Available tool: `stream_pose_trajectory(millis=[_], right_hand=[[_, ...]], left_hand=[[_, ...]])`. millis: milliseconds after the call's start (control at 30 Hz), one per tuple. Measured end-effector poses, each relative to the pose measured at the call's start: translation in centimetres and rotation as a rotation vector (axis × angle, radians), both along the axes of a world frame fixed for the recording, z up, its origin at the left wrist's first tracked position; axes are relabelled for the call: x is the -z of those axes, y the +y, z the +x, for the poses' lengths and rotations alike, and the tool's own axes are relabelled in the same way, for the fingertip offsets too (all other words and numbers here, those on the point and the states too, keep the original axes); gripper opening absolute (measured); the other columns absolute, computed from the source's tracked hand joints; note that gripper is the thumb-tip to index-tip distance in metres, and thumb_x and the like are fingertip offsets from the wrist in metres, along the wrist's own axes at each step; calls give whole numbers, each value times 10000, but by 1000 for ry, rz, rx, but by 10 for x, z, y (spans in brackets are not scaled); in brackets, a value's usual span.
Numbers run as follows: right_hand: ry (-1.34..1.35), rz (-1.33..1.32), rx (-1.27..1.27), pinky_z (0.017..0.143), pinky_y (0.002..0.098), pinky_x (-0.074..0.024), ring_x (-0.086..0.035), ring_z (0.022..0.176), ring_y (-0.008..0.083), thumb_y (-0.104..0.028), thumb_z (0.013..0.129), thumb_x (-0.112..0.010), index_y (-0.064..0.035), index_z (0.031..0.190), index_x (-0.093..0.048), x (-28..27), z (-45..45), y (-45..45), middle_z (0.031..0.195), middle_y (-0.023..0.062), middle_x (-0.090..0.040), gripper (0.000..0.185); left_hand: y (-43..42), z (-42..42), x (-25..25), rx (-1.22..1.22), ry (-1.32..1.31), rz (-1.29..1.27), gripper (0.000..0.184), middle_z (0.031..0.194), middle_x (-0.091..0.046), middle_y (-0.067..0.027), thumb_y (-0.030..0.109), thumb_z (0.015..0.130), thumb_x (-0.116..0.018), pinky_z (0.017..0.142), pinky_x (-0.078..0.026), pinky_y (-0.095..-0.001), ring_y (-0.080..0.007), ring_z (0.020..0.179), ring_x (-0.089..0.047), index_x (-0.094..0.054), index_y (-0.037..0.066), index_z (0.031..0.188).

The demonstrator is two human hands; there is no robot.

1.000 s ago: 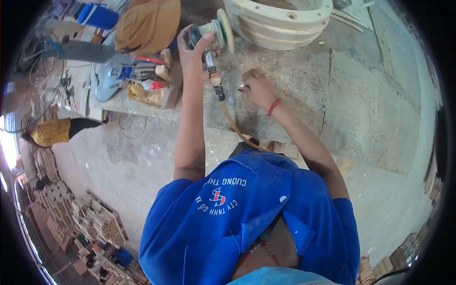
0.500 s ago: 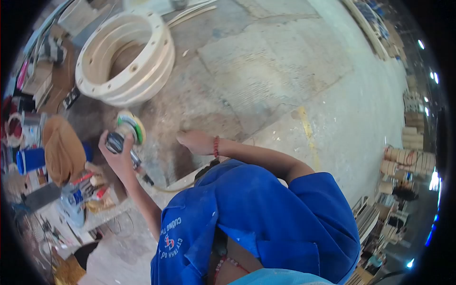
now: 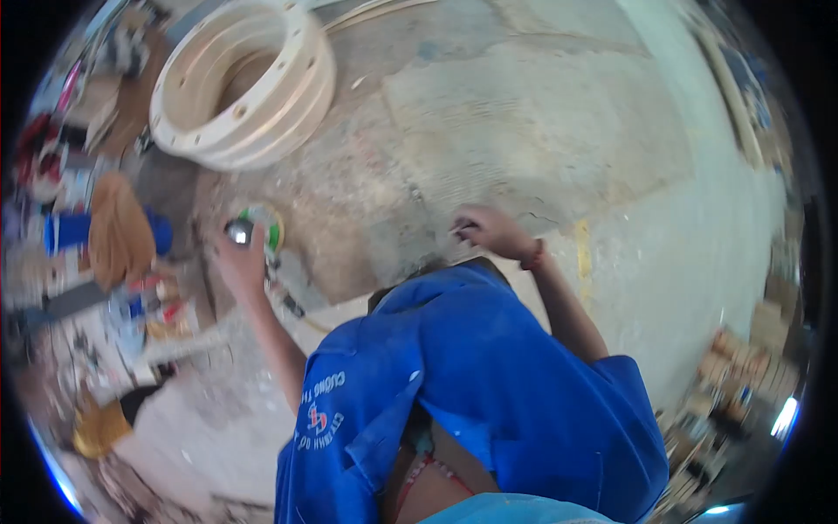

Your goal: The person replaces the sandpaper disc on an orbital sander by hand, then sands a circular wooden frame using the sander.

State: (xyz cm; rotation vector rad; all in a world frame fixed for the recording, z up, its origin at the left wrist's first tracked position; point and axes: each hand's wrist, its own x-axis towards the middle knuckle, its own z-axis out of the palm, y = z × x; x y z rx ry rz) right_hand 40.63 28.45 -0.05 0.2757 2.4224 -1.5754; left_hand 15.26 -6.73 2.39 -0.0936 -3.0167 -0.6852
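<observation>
The left hand [image 3: 236, 262] curls around the sander [image 3: 238, 230], presumably to steady its bulky head, near the white ring [image 3: 284, 118] on the workbench [image 3: 489, 131], while the right hand [image 3: 493, 231] is well apart (whether its bent fingers pinch anything, I cannot tell).

Sander [image 3: 255, 228]: domed top dark, hard and glossy, with a bright highlight. Ring [image 3: 292, 109]: pale, smooth face and ribbed side, low sheen; material not determinable. Worktop [image 3: 506, 113]: matt, rough, scuffed and stained. Shirt [image 3: 489, 358]: matt woven cloth, creased. Brown item [image 3: 118, 231]: soft, matt cloth, folded.
</observation>
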Motion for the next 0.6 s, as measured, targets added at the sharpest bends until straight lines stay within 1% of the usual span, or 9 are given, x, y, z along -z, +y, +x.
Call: stream_pose_trajectory(millis=[67, 133, 167, 300, 367, 433, 500, 567, 600], right_hand=[[-36, -146, 74, 718, 331, -540, -663, 849, 188, -58, 881, -584, -23, 1047, -647, -15, 12, 43, 907, 95, -666, 180], [-23, -135, 225, 703, 267, -534, -645, 838, 126, 21, 906, -534, -23, 1094, -645, -23, 24, 87, 901, 55, -654, 223], [2, -66, 251, 690, 254, -520, -631, 812, 115, 20, 918, -524, -28, 1105, -644, -28, 31, 111, 905, 44, -654, 227], [-36, 82, 330, 638, 224, -462, -576, 725, 83, 3, 932, -539, -33, 1128, -641, -23, 60, 193, 932, 28, -665, 225], [-23, 92, 346, 624, 219, -442, -555, 707, 72, -14, 944, -543, -29, 1128, -643, -17, 68, 217, 942, 26, -670, 210], [0, 167, 368, 633, 219, -445, -554, 709, 72, -27, 955, -537, -23, 1122, -644, -12, 70, 229, 939, 22, -673, 199], [37, 258, 415, 655, 220, -458, -572, 735, 70, -69, 970, -551, -16, 1115, -655, 9, 75, 238, 923, 16, -678, 186], [125, 348, 434, 668, 226, -468, -584, 753, 73, -94, 969, -571, -18, 1123, -661, 35, 78, 246, 928, 22, -681, 194], [172, 392, 445, 675, 229, -473, -591, 762, 75, -107, 969, -581, -19, 1127, -664, 44, 81, 246, 931, 25, -682, 199]], left_hand=[[8, -2, 5, -100, -20, -70, 720, 1234, -570, -287, 432, 739, -747, 975, -456, -521, -469, 1172, -544, -508, 86, 1323], [17, -5, 9, -193, -22, -113, 746, 1226, -567, -300, 442, 720, -729, 967, -465, -520, -478, 1153, -558, -489, 84, 1329], [15, -6, 17, -233, -27, -140, 761, 1224, -567, -301, 446, 709, -723, 963, -468, -519, -478, 1144, -566, -481, 88, 1336], [7, -28, 18, -206, -86, -287, 767, 1212, -608, -291, 449, 675, -761, 956, -487, -498, -452, 1150, -591, -514, 138, 1332], [-16, -45, 26, -106, -134, -229, 774, 1175, -657, -258, 477, 657, -788, 947, -500, -489, -425, 1122, -623, -541, 148, 1313], [-11, -40, 27, -147, -37, -309, 800, 1142, -684, -241, 549, 637, -789, 949, -501, -485, -409, 1123, -630, -560, 161, 1298], [2, -28, 17, -140, -36, -351, 762, 1139, -670, -201, 389, 726, -817, 902, -533, -445, -352, 1062, -664, -502, 62, 1337], [14, -29, 15, -182, -12, -196, 714, 1214, -635, -262, 323, 757, -759, 923, -490, -486, -392, 1165, -606, -436, 102, 1353], [18, -27, 12, -204, -36, -207, 703, 1216, -634, -255, 318, 762, -753, 921, -491, -483, -390, 1162, -605, -442, 86, 1349]])
